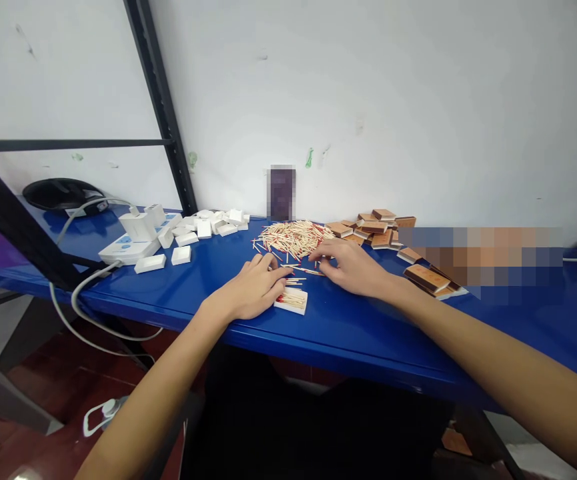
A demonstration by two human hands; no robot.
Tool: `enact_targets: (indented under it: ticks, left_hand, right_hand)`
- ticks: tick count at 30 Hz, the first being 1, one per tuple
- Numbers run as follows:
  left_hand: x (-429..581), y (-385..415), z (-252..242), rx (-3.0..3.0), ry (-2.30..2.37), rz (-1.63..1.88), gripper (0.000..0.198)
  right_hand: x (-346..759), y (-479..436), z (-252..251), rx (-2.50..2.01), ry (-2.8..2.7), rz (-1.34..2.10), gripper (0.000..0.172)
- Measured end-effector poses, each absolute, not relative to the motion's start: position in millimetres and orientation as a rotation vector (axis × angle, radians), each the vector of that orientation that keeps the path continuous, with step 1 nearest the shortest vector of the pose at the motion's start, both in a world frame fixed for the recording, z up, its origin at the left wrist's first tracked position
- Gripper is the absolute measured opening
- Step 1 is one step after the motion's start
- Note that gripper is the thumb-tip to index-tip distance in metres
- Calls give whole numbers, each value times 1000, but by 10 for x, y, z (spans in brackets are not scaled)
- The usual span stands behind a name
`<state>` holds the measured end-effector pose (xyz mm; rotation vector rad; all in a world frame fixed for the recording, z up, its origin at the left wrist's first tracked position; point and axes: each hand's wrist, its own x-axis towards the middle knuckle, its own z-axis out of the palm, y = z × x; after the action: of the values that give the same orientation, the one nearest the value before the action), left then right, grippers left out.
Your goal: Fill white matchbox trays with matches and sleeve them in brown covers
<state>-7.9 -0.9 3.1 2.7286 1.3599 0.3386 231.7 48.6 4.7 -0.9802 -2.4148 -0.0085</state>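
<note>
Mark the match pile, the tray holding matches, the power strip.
Match pile [295,239]: head view, middle of the heap.
Tray holding matches [295,310]: head view, near wall.
Power strip [129,251]: head view, bare part of its casing.

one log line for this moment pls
left hand beside white tray holding matches | right hand at near edge of match pile | more white trays far left | brown matchbox sleeves right

- Left hand: bare, slender in build.
- Right hand: bare too, similarly slender.
- Left forearm and right forearm: uncovered right to the view's edges, slim, tapering towards the hands.
- Black clothing: plain, too dim for its cut to show.
</note>
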Motion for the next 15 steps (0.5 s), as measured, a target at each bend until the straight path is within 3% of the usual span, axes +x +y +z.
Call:
enact_targets:
  ticks: [15]
  left_hand:
    - [-59, 22, 43, 2733, 1465, 557, 40]
  right_hand:
    - [2257, 469, -29, -930, -2578, 35, 29]
